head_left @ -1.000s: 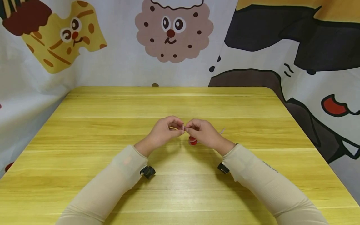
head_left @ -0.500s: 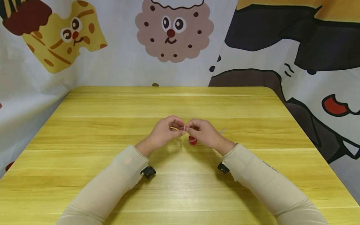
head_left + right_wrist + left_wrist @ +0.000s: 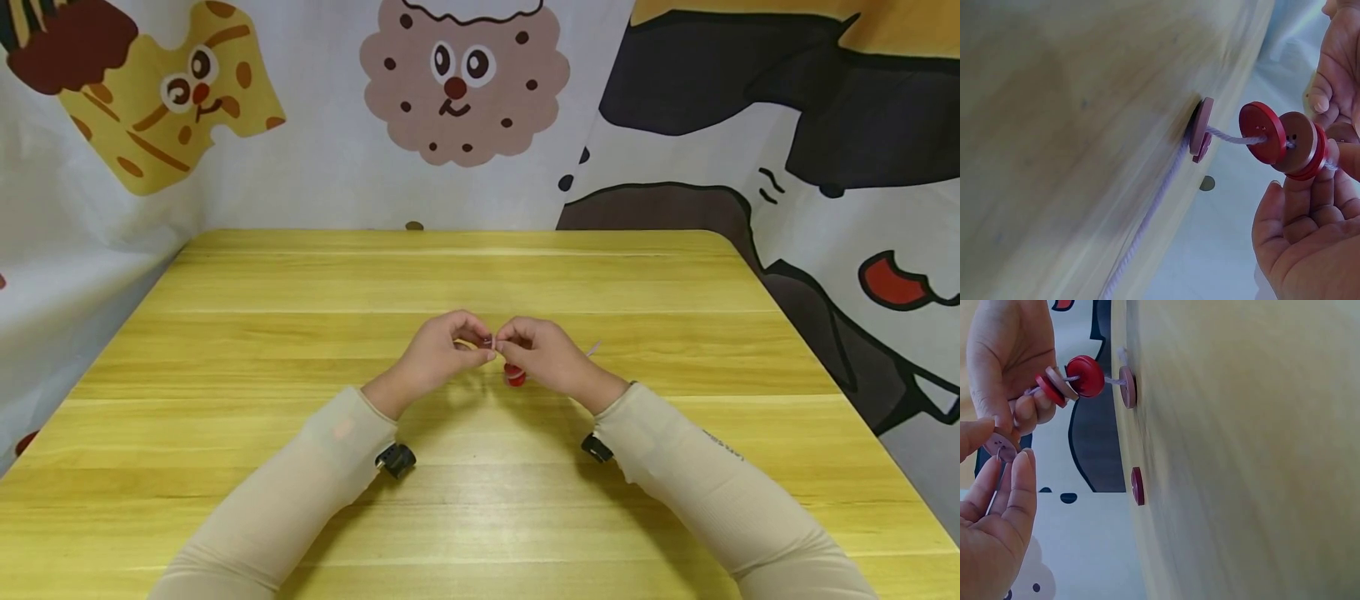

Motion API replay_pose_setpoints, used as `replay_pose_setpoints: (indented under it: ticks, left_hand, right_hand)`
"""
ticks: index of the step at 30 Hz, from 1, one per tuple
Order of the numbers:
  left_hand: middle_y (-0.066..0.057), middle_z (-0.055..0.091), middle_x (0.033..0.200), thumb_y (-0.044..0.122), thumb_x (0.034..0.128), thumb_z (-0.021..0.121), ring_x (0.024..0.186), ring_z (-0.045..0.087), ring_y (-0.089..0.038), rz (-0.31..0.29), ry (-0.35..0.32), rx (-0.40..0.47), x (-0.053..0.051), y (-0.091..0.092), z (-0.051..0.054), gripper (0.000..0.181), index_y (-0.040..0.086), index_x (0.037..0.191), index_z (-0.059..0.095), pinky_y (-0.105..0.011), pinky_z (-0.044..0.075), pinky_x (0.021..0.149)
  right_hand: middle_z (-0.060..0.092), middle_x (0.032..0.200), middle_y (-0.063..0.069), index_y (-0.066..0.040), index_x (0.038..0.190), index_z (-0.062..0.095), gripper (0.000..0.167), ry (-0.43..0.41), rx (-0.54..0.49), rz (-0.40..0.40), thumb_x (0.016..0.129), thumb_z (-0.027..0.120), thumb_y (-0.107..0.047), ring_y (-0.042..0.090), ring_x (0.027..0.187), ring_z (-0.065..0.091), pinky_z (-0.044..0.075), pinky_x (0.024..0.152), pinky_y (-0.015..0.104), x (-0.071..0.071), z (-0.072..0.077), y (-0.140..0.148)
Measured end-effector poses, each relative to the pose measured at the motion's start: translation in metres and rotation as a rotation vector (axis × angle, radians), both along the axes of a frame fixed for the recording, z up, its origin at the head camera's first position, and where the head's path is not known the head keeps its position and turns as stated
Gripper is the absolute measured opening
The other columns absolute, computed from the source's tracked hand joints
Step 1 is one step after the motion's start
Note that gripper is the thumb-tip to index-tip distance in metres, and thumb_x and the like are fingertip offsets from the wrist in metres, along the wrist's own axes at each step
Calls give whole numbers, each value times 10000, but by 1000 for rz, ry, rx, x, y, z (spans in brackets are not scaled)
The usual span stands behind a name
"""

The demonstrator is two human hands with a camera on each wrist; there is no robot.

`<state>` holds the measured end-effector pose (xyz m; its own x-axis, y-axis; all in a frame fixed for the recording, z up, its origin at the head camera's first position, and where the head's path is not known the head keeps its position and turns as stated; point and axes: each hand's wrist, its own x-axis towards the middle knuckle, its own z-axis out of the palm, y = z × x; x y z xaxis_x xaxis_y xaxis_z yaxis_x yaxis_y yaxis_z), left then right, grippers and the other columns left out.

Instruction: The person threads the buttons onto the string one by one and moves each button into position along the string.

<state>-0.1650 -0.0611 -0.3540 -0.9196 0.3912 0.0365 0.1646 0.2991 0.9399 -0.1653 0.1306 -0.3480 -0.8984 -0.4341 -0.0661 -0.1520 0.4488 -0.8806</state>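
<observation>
My left hand (image 3: 442, 343) pinches a dusty-pink button (image 3: 1005, 445) by its edge between thumb and fingertips. A thin tip pokes out of one of its holes. Just to the right, my right hand (image 3: 546, 352) pinches the pale purple yarn (image 3: 1147, 215) behind that button; its fingertips hide the exact grip. Strung along the yarn below the right hand are a red button (image 3: 1262, 132), a dusty-pink button (image 3: 1292, 150) and another red one (image 3: 1321, 153). At the lower end, a pink button (image 3: 1127, 387) on the yarn stands at the tabletop.
A loose dark red button (image 3: 1138, 485) lies on the wooden table (image 3: 480, 517). The yarn's tail trails over the tabletop to the right of the hands. Behind the table hangs a cartoon-printed cloth (image 3: 315, 183). A small black camera sits at each wrist.
My left hand has shifted slightly to the right with its button, closer to the right fingertips. A thin tip now shows on the button's left side. The right hand stays nearly still.
</observation>
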Motion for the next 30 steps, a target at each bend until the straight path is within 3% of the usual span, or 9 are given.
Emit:
replay_pose_setpoints:
  ticks: [5, 15, 23, 30]
  left_hand:
    - [-108, 656, 1031, 94, 881, 700, 909, 651, -214, -2, 8, -22, 0, 0, 0, 187, 26, 1043, 635, -301, 551, 748]
    - [-111, 669, 1051, 75, 934, 607, 965, 639, -233, -12, 86, -84, 3, -1, 4, 154, 20, 1066, 663, -342, 532, 828]
    - [-117, 666, 1056, 38, 933, 602, 974, 637, -238, 9, 57, -100, 2, 1, 3, 160, 14, 1083, 653, -326, 537, 824]
    - [-96, 676, 1024, 39, 935, 615, 963, 631, -218, 13, 88, -112, 0, 2, 1, 127, 19, 1050, 663, -322, 535, 818]
  right_hand:
    - [637, 930, 206, -12, 1032, 618, 154, 3, -3, 6, 997, 540, -141, 233, 729, 648, 546, 671, 337, -1, -1, 0]
    - [636, 963, 236, -4, 1037, 619, 157, -21, -26, 7, 1004, 519, -120, 267, 745, 659, 561, 685, 356, 0, 1, 0]
    - [636, 969, 224, 6, 1038, 619, 150, -11, -37, 11, 994, 538, -112, 248, 746, 662, 560, 680, 344, 0, 0, 1]
    - [632, 961, 236, 9, 1042, 615, 154, -28, -51, 10, 1000, 515, -101, 269, 730, 652, 555, 660, 365, 1, 0, 1]
